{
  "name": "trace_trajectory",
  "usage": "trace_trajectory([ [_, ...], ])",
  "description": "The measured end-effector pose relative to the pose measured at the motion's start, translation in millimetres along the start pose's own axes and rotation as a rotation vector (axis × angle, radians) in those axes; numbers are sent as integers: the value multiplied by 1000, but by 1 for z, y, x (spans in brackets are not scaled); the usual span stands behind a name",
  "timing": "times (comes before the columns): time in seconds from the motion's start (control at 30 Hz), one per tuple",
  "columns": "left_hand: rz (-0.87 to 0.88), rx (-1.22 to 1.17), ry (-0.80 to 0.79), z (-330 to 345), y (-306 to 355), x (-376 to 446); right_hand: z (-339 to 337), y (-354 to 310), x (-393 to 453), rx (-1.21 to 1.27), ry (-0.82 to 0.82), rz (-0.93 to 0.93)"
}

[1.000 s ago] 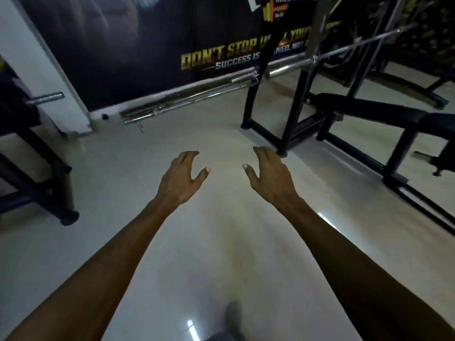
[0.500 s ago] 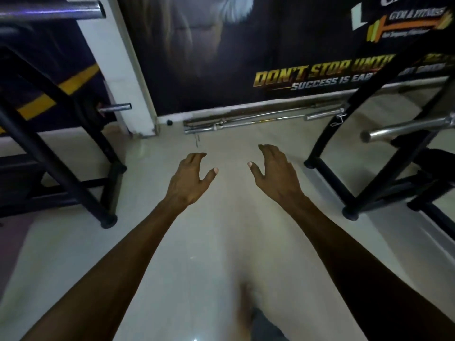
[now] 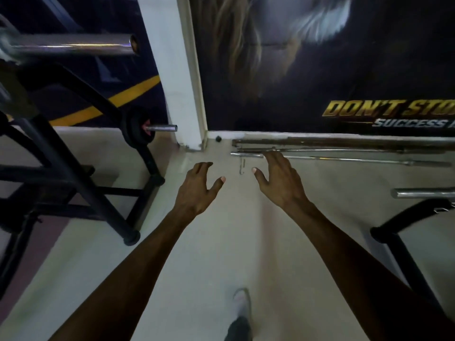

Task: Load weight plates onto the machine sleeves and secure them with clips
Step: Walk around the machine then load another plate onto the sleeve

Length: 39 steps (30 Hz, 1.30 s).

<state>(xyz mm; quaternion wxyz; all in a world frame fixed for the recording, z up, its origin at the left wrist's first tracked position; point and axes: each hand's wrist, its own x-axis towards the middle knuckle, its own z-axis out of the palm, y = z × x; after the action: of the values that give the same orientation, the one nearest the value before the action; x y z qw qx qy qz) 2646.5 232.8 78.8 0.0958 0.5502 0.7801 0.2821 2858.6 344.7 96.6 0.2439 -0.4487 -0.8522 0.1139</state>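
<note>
My left hand (image 3: 197, 187) and my right hand (image 3: 279, 182) are stretched out in front of me over the pale floor, fingers spread, holding nothing. A bare chrome sleeve (image 3: 73, 46) juts out at the upper left. Lower down, a black weight plate (image 3: 138, 125) sits on a short chrome sleeve (image 3: 162, 128) of the black machine at the left. A small metal clip (image 3: 242, 166) lies on the floor between my hands, just ahead of them.
Several long bars (image 3: 344, 146) lie along the foot of the wall under a dark poster. A white pillar (image 3: 182, 94) stands ahead. Black machine frames stand at the left (image 3: 73, 183) and lower right (image 3: 403, 244), with another chrome bar end (image 3: 423, 193). My shoe (image 3: 241, 313) is below.
The view has swung left and come closer to the wall; the left machine, its plate and sleeves are now nearer. Both hands stay open and empty in front of me.
</note>
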Motion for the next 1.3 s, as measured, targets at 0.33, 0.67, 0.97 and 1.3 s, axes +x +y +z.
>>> trace_trajectory([
  [0.33,-139,37,35,5,-59,204,74,22,234,83,-54,-60],
  [0.67,-281,76,111,12,-126,357,170,19,428,158,-142,-202],
  [0.97,-583,69,169,17,-170,468,257,-2,587,198,-320,-468],
  [1.3,-827,26,317,12,-268,541,375,-64,718,270,-493,-691],
])
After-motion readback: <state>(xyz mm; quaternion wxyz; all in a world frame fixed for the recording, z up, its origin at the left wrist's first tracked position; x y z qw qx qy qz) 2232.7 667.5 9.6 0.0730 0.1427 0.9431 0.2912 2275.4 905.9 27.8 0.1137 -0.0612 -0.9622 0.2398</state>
